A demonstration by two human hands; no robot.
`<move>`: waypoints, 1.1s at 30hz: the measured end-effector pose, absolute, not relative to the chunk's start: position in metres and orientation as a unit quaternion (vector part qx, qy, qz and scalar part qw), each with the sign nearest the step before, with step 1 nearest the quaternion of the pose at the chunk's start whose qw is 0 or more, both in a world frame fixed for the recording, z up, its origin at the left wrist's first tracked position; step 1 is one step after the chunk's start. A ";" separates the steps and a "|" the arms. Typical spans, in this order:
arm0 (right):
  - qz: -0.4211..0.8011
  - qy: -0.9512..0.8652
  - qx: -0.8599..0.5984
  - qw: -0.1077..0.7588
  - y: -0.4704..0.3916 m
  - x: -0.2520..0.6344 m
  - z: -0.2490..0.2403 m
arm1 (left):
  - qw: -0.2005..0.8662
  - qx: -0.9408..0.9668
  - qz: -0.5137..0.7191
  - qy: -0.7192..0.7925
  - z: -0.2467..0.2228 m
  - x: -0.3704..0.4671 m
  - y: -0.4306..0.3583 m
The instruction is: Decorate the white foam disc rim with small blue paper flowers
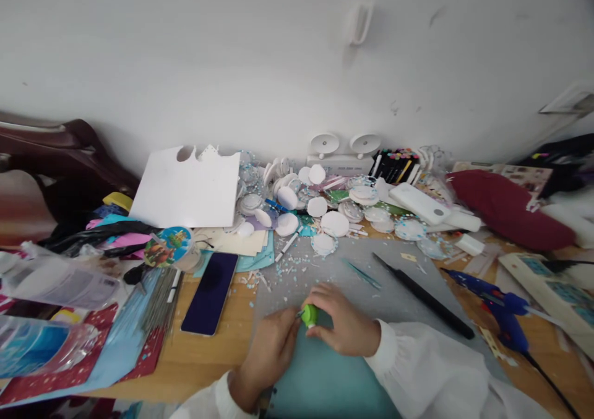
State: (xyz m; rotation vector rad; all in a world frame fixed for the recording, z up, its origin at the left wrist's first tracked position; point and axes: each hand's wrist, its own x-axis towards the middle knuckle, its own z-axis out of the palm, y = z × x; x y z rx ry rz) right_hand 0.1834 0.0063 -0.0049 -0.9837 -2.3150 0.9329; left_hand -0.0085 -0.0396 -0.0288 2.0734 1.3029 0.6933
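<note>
Working at the near edge of the wooden desk (208,351), you have a grey cutting mat (394,283) under your hands and a teal sheet (320,375) lying on it at the near edge, directly below your wrists. Past the mat's far edge sits a heap of white foam discs (334,223), and a phone (210,292) lies face up just off the mat's left edge. A long black tool (422,295) runs diagonally across the mat's right half, well apart from your fingers, with a blue glue gun (496,304) beyond it near the desk's right edge.

Your right hand (346,320) is curled over a small green piece (309,314), fingers closed around it from above. Your left hand (271,348) meets it from the other side, fingertips pinched at its left end; whether they grip the piece itself or something thin poking out of it, you cannot tell.

That green piece looks like a small hard plastic item: light, stiff, probably smooth and apt to slip or roll. Hold it around its sides with your fingertips, low over the sheet.
</note>
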 end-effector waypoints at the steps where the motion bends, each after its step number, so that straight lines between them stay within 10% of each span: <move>1: 0.334 -0.842 -0.358 0.228 0.006 0.183 -0.005 | 0.297 0.778 0.259 0.490 -0.029 -0.008 -0.040; 33: 0.321 -0.863 -0.303 0.247 0.014 0.169 -0.004 | 0.319 0.744 0.319 0.493 -0.023 -0.009 -0.037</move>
